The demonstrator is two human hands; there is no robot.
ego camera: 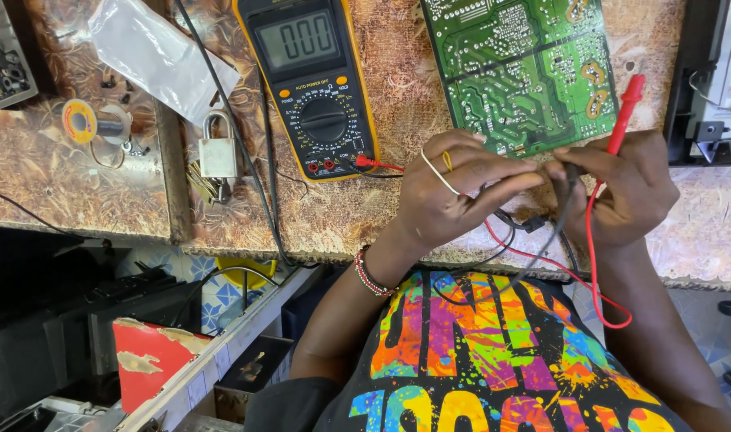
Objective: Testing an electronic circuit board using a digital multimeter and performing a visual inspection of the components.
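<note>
1. The right hand point(621, 188) is gripping the red probe point(624, 112), tip hidden, angled over the green circuit board point(517, 68).
2. The left hand point(449, 192) is pinching the black lead point(553, 232), steadying it near the multimeter point(313, 80) lying on the counter point(77, 184).

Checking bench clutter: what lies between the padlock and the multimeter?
In the head view, a black cable runs down the bench between the padlock and the multimeter, apart from both as far as shows; otherwise bare bench top.
</note>
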